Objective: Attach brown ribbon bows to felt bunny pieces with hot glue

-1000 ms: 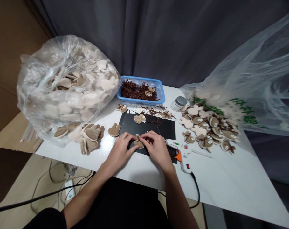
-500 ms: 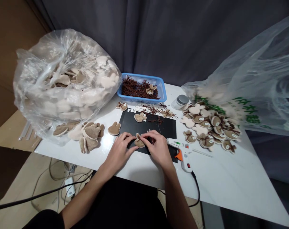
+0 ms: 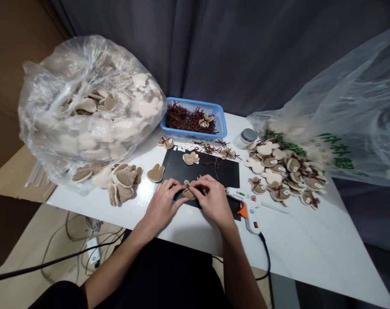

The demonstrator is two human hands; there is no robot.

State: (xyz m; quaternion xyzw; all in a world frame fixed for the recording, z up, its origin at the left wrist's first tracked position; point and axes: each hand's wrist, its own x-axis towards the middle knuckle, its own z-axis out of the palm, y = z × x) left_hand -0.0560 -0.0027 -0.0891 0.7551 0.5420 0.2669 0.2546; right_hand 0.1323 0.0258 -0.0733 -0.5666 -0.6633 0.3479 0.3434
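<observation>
A tan rabbit-shaped felt piece with a small brown bow lies on the black mat near the table's front edge. My left hand pinches its left side with curled fingers. My right hand presses on its right side, fingers curled over the bow. Both hands rest on the mat. A white hot-glue gun lies just right of my right hand, its nozzle pointing left.
A blue basket of brown bows stands at the back. A big clear bag of rabbit pieces fills the left, with loose pieces beside it. Finished pieces spill from a second bag at right. A small jar stands nearby.
The view has shifted slightly. My hands stay on the rabbit piece, with the right fingers closing a little further over the bow.
</observation>
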